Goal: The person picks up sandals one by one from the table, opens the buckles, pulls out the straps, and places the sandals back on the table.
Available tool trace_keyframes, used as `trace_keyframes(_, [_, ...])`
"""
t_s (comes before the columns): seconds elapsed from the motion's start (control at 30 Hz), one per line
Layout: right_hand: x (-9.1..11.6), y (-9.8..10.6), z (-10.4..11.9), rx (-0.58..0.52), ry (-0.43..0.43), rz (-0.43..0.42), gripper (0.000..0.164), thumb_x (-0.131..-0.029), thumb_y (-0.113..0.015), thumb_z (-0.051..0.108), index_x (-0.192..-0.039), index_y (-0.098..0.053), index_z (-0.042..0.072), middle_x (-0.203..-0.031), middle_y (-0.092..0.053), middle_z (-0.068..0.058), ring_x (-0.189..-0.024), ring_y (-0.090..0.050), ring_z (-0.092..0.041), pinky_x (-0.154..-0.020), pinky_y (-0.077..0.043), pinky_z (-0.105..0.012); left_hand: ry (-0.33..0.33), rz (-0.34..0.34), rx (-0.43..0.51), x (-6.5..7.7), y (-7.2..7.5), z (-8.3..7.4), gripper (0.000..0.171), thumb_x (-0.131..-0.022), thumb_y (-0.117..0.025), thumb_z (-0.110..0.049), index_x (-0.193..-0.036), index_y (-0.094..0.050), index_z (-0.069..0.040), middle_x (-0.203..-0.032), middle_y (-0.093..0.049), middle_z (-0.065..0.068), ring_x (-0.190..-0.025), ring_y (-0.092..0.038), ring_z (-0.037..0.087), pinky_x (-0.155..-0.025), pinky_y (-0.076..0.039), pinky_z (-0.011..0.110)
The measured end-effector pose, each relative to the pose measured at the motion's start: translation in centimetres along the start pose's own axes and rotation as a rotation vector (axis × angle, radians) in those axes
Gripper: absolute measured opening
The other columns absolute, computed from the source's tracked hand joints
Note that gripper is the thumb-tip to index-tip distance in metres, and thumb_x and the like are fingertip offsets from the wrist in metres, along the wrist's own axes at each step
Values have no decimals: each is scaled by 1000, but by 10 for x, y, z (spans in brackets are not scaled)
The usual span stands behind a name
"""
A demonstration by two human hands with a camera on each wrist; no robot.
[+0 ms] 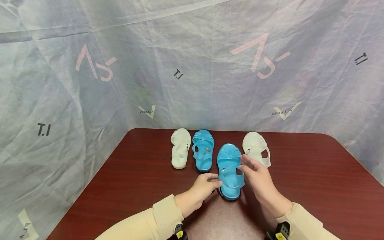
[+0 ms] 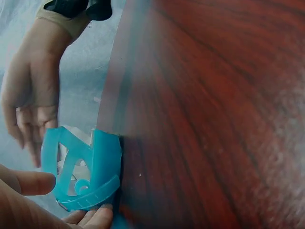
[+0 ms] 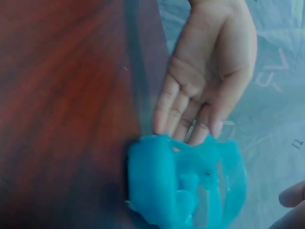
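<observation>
In front of me a blue sandal (image 1: 230, 181) lies on the table, toe pointing away, between both hands. My left hand (image 1: 200, 190) is at its left side, with straight fingers touching the edge near the strap. The right hand (image 1: 260, 182) is on the other side, fingers extended along the sandal's right edge. In the left wrist view, the left thumb (image 2: 33, 183) is apart from the blue straps. From the right wrist, the left palm (image 3: 205, 71) shows behind the sandal, fingers straight; only part of the right hand (image 3: 291, 210) is visible.
Farther back stand a white sandal (image 1: 179, 151) and another blue sandal (image 1: 203, 156) side by side. A second white sandal (image 1: 255, 146) lies just beyond the right fingertips. The dark red table (image 1: 144, 180) ends at a printed grey cloth (image 1: 198, 66).
</observation>
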State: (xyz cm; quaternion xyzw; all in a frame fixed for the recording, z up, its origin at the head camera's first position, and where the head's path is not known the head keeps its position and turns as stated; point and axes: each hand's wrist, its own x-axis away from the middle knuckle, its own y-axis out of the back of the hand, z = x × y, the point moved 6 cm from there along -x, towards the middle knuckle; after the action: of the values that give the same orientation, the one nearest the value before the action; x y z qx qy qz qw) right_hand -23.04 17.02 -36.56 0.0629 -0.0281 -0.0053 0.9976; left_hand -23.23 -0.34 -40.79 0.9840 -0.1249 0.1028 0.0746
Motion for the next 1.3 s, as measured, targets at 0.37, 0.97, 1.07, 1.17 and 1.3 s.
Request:
trace_keyframes(0.37, [-32,-20,18,208,192,90,46,-98,-58,18,-140,-49,3,-141,-52,-17,-107,-61,-17,-67,-53,-27,33,4,60,-3,4,7,35,-91,-64,-9,-123,-59,5,-111,-64,14,-105,-63,24,-94,-52,40])
trace_keyframes(0.97, [-38,-25,-5,586,244,203,29,-93,-66,18,-113,-71,-1,-114,-70,-17,-113,-61,-35,-88,-54,-44,43,28,73,-10,9,7,27,-89,-66,-6,-113,-63,5,-100,-68,11,-94,-67,22,-90,-55,38])
trace_keyframes(1.07, [-40,-23,-8,555,247,241,26,-93,-65,20,-110,-73,2,-112,-71,-14,-112,-61,-33,-86,-55,-41,35,18,62,-14,11,7,26,-88,-68,-7,-111,-65,4,-100,-67,10,-93,-67,21,-88,-55,37])
trace_keyframes(1.17, [-41,-20,-12,502,232,292,25,-92,-66,20,-109,-74,4,-112,-71,-13,-110,-62,-31,-82,-56,-34,29,17,50,-17,12,8,25,-87,-70,-8,-109,-66,3,-99,-67,10,-91,-67,19,-87,-56,36])
trace_keyframes(1.3, [-42,-19,-15,445,222,347,26,-91,-68,21,-111,-73,4,-114,-70,-14,-109,-62,-29,-80,-55,-29,14,9,40,-22,14,9,22,-87,-70,-10,-106,-68,2,-94,-69,9,-84,-67,16,-83,-57,36])
